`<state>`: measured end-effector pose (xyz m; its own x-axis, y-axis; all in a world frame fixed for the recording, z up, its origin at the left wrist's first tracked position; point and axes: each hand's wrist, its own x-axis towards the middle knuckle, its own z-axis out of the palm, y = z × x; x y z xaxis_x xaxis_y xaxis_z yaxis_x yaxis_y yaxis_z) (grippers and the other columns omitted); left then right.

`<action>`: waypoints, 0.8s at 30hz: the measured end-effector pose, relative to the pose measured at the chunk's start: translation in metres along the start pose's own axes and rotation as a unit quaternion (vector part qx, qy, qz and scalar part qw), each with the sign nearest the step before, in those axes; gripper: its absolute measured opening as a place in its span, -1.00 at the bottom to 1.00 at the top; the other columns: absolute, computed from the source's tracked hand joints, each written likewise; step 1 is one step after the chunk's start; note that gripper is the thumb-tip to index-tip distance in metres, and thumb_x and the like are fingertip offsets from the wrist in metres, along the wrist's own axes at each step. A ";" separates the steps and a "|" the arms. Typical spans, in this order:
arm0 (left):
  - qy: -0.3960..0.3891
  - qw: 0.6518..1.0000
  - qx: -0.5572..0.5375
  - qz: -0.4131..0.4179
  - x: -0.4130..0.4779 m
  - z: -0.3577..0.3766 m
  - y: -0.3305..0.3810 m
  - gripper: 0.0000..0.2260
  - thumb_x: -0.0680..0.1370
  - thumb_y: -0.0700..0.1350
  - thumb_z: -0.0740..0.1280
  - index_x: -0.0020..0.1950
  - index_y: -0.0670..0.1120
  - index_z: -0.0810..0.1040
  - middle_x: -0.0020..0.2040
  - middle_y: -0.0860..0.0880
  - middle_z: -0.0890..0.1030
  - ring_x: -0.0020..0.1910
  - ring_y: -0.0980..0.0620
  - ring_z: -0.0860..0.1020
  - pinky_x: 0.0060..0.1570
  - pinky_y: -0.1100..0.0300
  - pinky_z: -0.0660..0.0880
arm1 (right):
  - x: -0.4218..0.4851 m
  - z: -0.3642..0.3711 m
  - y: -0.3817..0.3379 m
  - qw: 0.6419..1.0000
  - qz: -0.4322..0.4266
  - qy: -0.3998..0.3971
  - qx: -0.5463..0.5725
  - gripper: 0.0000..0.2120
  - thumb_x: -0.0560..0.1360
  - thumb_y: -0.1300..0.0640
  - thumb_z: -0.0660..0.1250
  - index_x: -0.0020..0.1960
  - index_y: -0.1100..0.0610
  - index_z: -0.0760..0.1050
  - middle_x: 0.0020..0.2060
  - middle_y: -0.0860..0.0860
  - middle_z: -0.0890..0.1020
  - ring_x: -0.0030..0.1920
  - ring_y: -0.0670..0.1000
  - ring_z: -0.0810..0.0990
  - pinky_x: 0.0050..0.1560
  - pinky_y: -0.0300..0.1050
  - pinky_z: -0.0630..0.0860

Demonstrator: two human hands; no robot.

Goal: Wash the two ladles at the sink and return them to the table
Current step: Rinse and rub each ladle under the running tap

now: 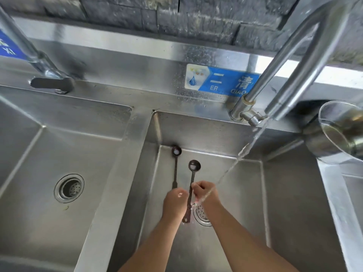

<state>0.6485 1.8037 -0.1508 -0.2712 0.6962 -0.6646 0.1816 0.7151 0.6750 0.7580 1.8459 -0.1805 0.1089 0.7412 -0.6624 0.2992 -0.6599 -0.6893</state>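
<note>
Both hands are working low in the middle sink basin (284, 193); left hand (175, 201) is gripping the left ladle (175, 165) by its handle, fingers curled under, exact grip hidden; right hand (205, 192) is pinching the right ladle (191, 185) handle, fingers pressed together. Tap water (249, 148) is running onto the right wrist; both bowls are pointing at the back wall.

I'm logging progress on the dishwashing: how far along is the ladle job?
Done: both ladles are at the middle sink basin, with water running. In hand: the left hand holds the left ladle; the right hand grips the right ladle under the stream. Left: finishing the wash and returning both to the table.
</note>
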 end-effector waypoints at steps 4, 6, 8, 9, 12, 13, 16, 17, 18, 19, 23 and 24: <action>-0.049 0.980 -0.170 -0.088 -0.034 -0.008 0.008 -0.84 0.48 -0.26 0.19 -0.19 -0.21 0.55 -0.26 -0.27 0.60 -0.30 -0.12 0.57 -0.23 0.03 0.50 | -0.023 -0.006 -0.002 0.999 0.040 0.003 -0.003 -0.67 0.42 0.40 0.26 -0.46 0.16 0.56 -0.54 0.01 0.54 -0.47 0.02 0.49 -0.35 -0.12 0.40; -0.078 0.963 -0.231 -0.116 -0.051 -0.010 0.010 -0.83 0.48 -0.29 0.17 -0.14 -0.26 0.56 -0.34 -0.25 0.59 -0.40 -0.14 0.55 -0.31 0.04 0.53 | -0.036 -0.009 -0.003 0.999 0.024 0.003 -0.036 -0.81 0.42 0.36 0.25 -0.33 0.32 0.57 -0.48 0.08 0.49 -0.41 0.04 0.45 -0.31 -0.09 0.37; -0.082 0.952 -0.265 -0.132 -0.064 -0.011 0.013 -0.82 0.51 -0.31 0.16 -0.08 -0.29 0.55 -0.37 -0.24 0.56 -0.44 -0.13 0.51 -0.36 0.05 0.50 | -0.050 -0.013 0.000 0.998 0.006 -0.009 -0.061 -0.76 0.42 0.34 0.24 -0.38 0.22 0.57 -0.51 0.05 0.45 -0.42 0.03 0.42 -0.33 -0.08 0.34; -0.080 0.948 -0.278 -0.136 -0.071 -0.012 0.013 -0.82 0.52 -0.32 0.15 -0.08 -0.29 0.54 -0.38 -0.24 0.54 -0.46 -0.11 0.49 -0.39 0.08 0.48 | -0.058 -0.015 0.003 0.998 0.002 -0.018 -0.066 -0.68 0.43 0.31 0.26 -0.46 0.12 0.54 -0.56 0.00 0.44 -0.45 0.03 0.41 -0.36 -0.08 0.34; -0.082 0.943 -0.294 -0.134 -0.088 -0.015 0.015 -0.83 0.53 -0.34 0.15 -0.15 -0.28 0.53 -0.39 -0.22 0.52 -0.50 -0.08 0.46 -0.45 0.14 0.41 | -0.080 -0.023 0.005 0.998 -0.003 -0.047 -0.053 -0.62 0.49 0.18 0.35 -0.51 0.02 0.52 -0.60 -0.03 0.49 -0.51 0.02 0.46 -0.38 -0.10 0.43; -0.085 0.944 -0.291 -0.131 -0.092 -0.016 0.013 -0.82 0.54 -0.34 0.15 -0.17 -0.28 0.52 -0.39 -0.23 0.53 -0.50 -0.08 0.47 -0.45 0.15 0.41 | -0.086 -0.024 0.006 0.998 -0.007 -0.057 -0.039 -0.62 0.49 0.19 0.36 -0.49 0.03 0.52 -0.59 -0.03 0.50 -0.53 0.01 0.46 -0.38 -0.11 0.44; -0.086 0.949 -0.280 -0.120 -0.107 -0.020 0.007 -0.79 0.58 -0.34 0.16 -0.20 -0.29 0.51 -0.37 -0.25 0.52 -0.49 -0.08 0.48 -0.48 0.18 0.41 | -0.108 -0.030 0.005 0.996 0.005 -0.094 0.001 -0.71 0.53 0.25 0.34 -0.36 0.11 0.51 -0.56 0.04 0.49 -0.53 0.03 0.43 -0.43 -0.13 0.41; -0.086 0.951 -0.273 -0.116 -0.112 -0.021 0.005 -0.79 0.60 -0.33 0.17 -0.20 -0.28 0.50 -0.38 -0.24 0.52 -0.50 -0.07 0.48 -0.50 0.18 0.40 | -0.115 -0.032 0.004 0.994 0.012 -0.109 0.017 -0.76 0.54 0.27 0.33 -0.31 0.17 0.50 -0.55 0.08 0.49 -0.53 0.05 0.43 -0.45 -0.13 0.39; -0.083 0.956 -0.260 -0.108 -0.117 -0.023 0.003 -0.79 0.60 -0.33 0.18 -0.21 -0.28 0.50 -0.39 -0.24 0.52 -0.52 -0.06 0.47 -0.51 0.18 0.40 | -0.121 -0.034 0.003 0.992 0.016 -0.122 0.026 -0.78 0.55 0.29 0.32 -0.28 0.22 0.48 -0.53 0.13 0.49 -0.52 0.06 0.43 -0.49 -0.16 0.35; -0.080 0.962 -0.244 -0.097 -0.122 -0.025 0.001 -0.78 0.61 -0.32 0.19 -0.21 -0.28 0.51 -0.41 -0.23 0.52 -0.54 -0.06 0.46 -0.53 0.18 0.39 | -0.128 -0.036 0.002 0.990 0.018 -0.135 0.035 -0.80 0.56 0.32 0.30 -0.25 0.25 0.47 -0.51 0.18 0.49 -0.50 0.07 0.43 -0.52 -0.19 0.32; -0.081 0.976 -0.190 -0.068 -0.137 -0.035 0.000 -0.80 0.62 -0.30 0.19 -0.17 -0.28 0.52 -0.40 -0.19 0.56 -0.57 -0.06 0.45 -0.55 0.17 0.39 | -0.146 -0.043 -0.004 0.987 0.037 -0.143 0.064 -0.89 0.56 0.31 0.30 -0.16 0.25 0.49 -0.37 0.22 0.51 -0.47 0.04 0.43 -0.44 -0.19 0.37; -0.082 0.977 -0.188 -0.065 -0.139 -0.037 0.002 -0.81 0.62 -0.31 0.19 -0.17 -0.28 0.51 -0.39 -0.19 0.57 -0.56 -0.06 0.45 -0.54 0.16 0.39 | -0.148 -0.045 -0.007 0.987 0.045 -0.133 0.074 -0.89 0.55 0.31 0.30 -0.15 0.23 0.49 -0.38 0.16 0.51 -0.48 0.01 0.43 -0.42 -0.19 0.41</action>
<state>0.6515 1.7054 -0.0451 -0.1088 0.6232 -0.7744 -0.2126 0.7464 0.6306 0.7823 1.7460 -0.0645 -0.1304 0.6332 -0.7629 0.1560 -0.7468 -0.6465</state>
